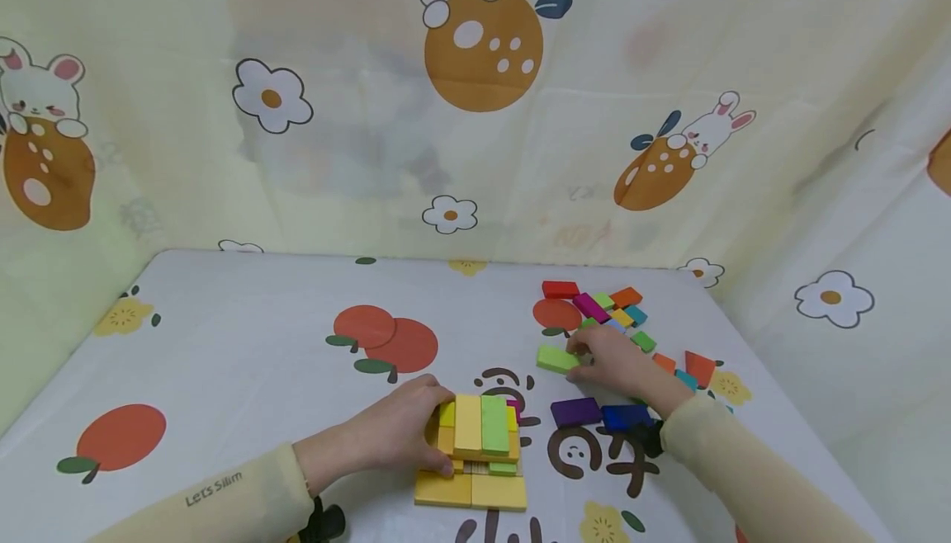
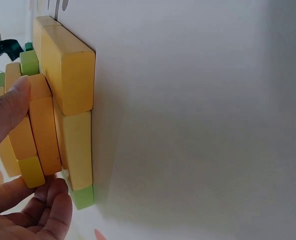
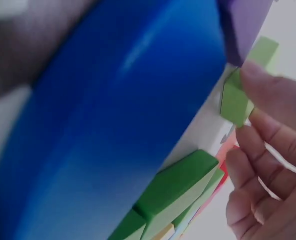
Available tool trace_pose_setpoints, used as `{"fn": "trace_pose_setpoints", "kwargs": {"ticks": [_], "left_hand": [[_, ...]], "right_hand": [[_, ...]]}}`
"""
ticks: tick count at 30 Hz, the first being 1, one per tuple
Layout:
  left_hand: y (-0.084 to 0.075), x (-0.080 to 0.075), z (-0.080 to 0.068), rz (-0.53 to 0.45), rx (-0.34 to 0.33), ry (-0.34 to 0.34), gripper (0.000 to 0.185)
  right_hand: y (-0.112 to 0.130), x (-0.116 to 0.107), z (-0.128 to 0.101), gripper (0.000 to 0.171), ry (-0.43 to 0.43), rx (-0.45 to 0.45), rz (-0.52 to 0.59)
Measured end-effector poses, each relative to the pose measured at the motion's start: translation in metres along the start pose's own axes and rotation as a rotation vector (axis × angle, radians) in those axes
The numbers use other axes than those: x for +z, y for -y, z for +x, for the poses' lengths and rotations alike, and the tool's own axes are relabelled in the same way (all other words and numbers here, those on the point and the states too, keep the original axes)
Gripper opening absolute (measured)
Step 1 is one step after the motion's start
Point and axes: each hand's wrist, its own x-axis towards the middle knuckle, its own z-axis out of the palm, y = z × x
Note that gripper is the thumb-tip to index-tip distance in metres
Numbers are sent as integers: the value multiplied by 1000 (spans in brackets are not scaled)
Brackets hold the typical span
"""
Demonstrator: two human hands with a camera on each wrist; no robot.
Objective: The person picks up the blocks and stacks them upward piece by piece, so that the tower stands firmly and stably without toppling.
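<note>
A layered stack of yellow, orange and light green wooden blocks (image 1: 468, 426) stands at the near middle of the table. My left hand (image 1: 386, 432) grips its left side. In the left wrist view, the thumb lies on one side of the upper blocks (image 2: 44, 135) and the fingers are at the other end. Over to the right, my right hand (image 1: 612, 361) pinches the end of a light green block (image 1: 555, 359) at the table surface. The right wrist view shows thumb and fingertips on that green block (image 3: 235, 100).
A purple block (image 1: 575, 412) and a blue block (image 1: 626, 418) lie between the stack and my right forearm. Several loose coloured blocks, among them a magenta one (image 1: 590, 306) and a red one (image 1: 560, 290), are scattered beyond my right hand. A patterned curtain (image 1: 357, 172) rises behind the table.
</note>
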Motion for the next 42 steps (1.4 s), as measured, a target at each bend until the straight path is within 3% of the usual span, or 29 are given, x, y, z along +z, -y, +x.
{"fn": "trace_pose_setpoints", "kwargs": {"ticks": [9, 20, 24, 33, 42], "left_hand": [[1, 0, 1, 1, 3, 5, 77], [0, 1, 1, 3, -6, 7, 77], [0, 1, 1, 1, -10, 5, 77], [1, 1, 0, -9, 11, 0, 74], [2, 1, 0, -12, 21, -1, 72]], "right_hand": [[-4, 4, -9, 37, -17, 40, -19], [-5, 1, -12, 35, -22, -9, -10], [16, -10, -20, 30, -83, -65, 25], [84, -16, -49, 22, -148, -378, 3], [102, -11, -49, 24, -108, -408, -29]]}}
